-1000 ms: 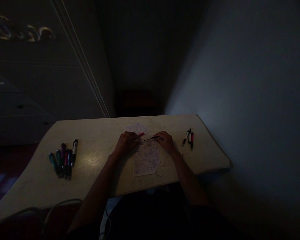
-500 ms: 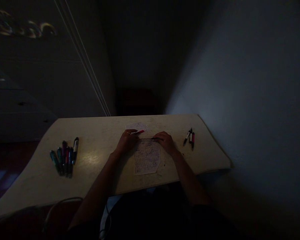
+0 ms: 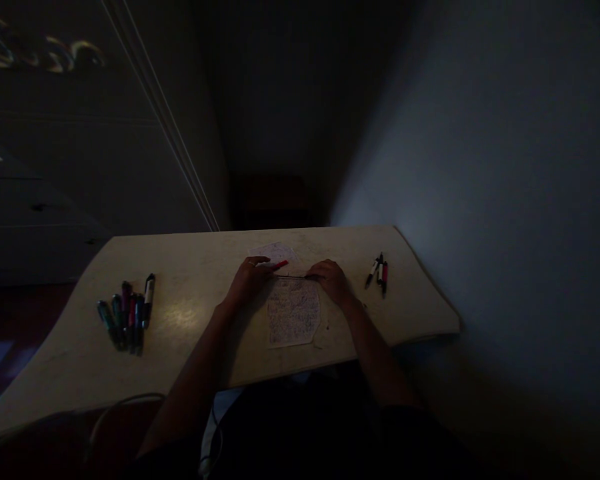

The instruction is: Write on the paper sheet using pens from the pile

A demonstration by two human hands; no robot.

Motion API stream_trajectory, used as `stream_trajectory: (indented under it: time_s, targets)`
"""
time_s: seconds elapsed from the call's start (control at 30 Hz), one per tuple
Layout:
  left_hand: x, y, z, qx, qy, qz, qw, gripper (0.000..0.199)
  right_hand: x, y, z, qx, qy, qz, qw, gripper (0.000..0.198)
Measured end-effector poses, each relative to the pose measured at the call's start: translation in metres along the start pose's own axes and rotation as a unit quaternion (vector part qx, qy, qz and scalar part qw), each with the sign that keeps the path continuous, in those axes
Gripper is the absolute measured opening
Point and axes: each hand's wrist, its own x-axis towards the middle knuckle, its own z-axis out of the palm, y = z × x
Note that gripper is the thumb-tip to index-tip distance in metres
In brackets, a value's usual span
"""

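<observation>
A thin dark rod, which looks like a pen refill, spans the gap between my hands above the top edge of a written sheet of paper. My left hand has its fingers closed at the rod's left end. A red pen part also sticks out from those fingers. My right hand pinches the dark right end of the rod. Behind my left hand lies a second written sheet, partly covered. The dim light hides the exact fingertip contacts.
Several coloured pens lie side by side on the left of the pale table. A smaller group of pens rests at the right. A wall stands along the right side, and a cabinet rises at the left.
The whole view has shifted very slightly. Both hands keep nearly the same place and hold, with the rod still stretched between them.
</observation>
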Motion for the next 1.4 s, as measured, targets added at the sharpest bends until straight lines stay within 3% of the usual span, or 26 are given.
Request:
stream_trajectory:
  time_s: [0.37,0.6,0.73,1.0,1.2,1.4]
  targets:
    - [-0.003,-0.005,-0.009,-0.012,0.015,-0.016,1.000,0.008,0.000,-0.002,-0.005,0.019,0.047,0.031,0.998,0.026]
    - [-0.004,-0.005,-0.009,-0.009,0.036,0.007,0.999,0.009,0.000,0.000,-0.005,0.040,0.035,0.043,0.998,0.018]
    - [-0.005,-0.005,-0.008,-0.010,0.026,0.018,0.999,0.010,0.000,0.000,-0.004,0.053,0.016,0.052,0.997,0.013]
    - [-0.003,-0.002,-0.007,-0.008,-0.006,0.024,1.000,0.010,0.000,-0.004,-0.011,0.131,0.032,0.105,0.985,0.024]
    - [0.000,0.002,-0.011,0.004,-0.030,0.026,0.999,0.005,0.002,-0.008,-0.015,0.160,0.116,0.195,0.961,0.033]
    - [0.001,0.005,-0.013,-0.008,-0.043,0.027,0.999,0.011,0.000,0.011,-0.026,0.070,0.244,0.243,0.936,0.035]
